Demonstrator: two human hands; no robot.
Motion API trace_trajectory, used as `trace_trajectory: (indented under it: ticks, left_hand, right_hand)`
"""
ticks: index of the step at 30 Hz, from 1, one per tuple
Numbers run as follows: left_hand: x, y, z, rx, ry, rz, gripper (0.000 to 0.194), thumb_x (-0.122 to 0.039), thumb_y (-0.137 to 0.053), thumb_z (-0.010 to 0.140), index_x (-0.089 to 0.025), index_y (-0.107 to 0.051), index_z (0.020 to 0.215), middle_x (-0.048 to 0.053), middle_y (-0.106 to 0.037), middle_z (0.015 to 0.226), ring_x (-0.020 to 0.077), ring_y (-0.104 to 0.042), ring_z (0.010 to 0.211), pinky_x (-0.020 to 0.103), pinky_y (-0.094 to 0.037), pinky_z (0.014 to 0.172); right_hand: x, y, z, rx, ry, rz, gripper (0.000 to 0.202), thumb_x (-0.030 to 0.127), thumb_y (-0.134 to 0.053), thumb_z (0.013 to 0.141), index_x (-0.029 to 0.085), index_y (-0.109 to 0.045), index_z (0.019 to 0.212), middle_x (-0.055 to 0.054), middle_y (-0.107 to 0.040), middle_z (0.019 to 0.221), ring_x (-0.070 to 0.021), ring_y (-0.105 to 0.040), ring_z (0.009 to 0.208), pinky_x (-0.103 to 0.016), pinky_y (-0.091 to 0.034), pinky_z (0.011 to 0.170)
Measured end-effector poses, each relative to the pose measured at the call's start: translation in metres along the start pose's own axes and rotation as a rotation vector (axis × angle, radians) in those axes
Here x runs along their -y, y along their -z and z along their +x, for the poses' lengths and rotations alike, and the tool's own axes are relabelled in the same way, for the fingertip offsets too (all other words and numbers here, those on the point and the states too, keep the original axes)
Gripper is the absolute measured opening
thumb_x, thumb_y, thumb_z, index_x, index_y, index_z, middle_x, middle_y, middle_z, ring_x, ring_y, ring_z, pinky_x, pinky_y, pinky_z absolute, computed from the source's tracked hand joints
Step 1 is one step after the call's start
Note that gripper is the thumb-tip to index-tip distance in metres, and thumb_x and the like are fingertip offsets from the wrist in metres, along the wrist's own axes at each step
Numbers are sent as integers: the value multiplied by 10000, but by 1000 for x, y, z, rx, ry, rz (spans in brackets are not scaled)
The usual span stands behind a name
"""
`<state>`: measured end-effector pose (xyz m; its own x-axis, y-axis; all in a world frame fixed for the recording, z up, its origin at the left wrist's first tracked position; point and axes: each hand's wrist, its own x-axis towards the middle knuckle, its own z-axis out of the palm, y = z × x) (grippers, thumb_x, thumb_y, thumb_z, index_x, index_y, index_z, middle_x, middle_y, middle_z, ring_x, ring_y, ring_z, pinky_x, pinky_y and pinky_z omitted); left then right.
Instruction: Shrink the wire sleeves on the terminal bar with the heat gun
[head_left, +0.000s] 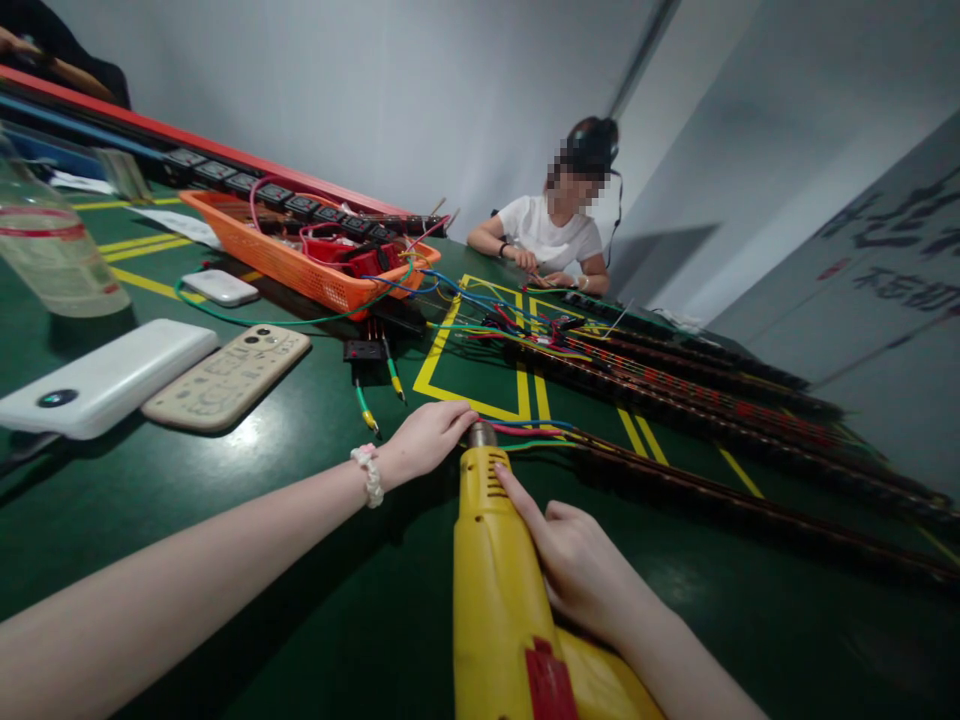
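Observation:
My right hand (pixel 581 560) is wrapped around a yellow heat gun (pixel 499 570) with a red switch, index finger lying along its vented barrel. The gun's metal nozzle (pixel 482 434) points away from me, close to my left fingertips. My left hand (pixel 427 438), with a scrunchie on the wrist, is closed at the ends of blue, red and green wires (pixel 529 431); the nozzle partly hides the pinched spot. Those wires run right into a long dark strip (pixel 697 500) on the green table.
An orange basket (pixel 300 262) holds red parts and a socket strip. A white power bank (pixel 112 375), phone (pixel 229 378), white case (pixel 220 288) and bottle (pixel 56 240) are at left. A black socket piece (pixel 365 350) lies nearer. Across the table sits a person (pixel 555 235).

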<state>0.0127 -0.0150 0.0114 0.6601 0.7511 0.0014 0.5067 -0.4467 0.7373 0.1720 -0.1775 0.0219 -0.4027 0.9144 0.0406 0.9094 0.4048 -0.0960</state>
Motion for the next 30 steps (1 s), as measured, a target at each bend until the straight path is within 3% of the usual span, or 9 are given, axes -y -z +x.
trace_trajectory:
  ticks: [7, 17, 21, 30]
  left_hand:
    - [2, 0, 0, -15, 3, -16, 494, -516, -241, 822, -117, -524, 758, -5, -570, 796, -16, -388, 654, 126, -219, 619]
    - [5, 0, -2, -16, -16, -7, 521, -540, -230, 812, -106, -507, 735, 3, -538, 745, -6, -353, 620, 143, -207, 596]
    - [5, 0, -2, -14, -19, -1, 518, -541, -230, 813, -107, -501, 730, 0, -523, 705, -5, -358, 612, 145, -201, 592]
    - [4, 2, -5, -8, -14, 56, 530, -558, -209, 811, -117, -492, 732, -5, -520, 716, -9, -366, 637, 147, -178, 605]
  right_hand:
    - [2, -2, 3, -36, -2, 14, 915, 79, -405, 663, 128, 132, 1403, 40, -517, 585, -115, -366, 508, -226, -331, 594]
    - [-6, 0, -16, 113, -159, 127, 883, 39, -375, 676, 137, 86, 1422, -3, -541, 664, -126, -450, 609, -241, -367, 657]
    - [-12, 0, -28, 75, -217, 98, 850, 47, -385, 693, 122, 30, 1431, -15, -528, 653, -128, -460, 615, -226, -355, 620]
    - [-27, -2, -49, -17, -332, 19, 836, 60, -398, 740, 185, 70, 1423, 13, -521, 608, -120, -456, 563, -210, -360, 562]
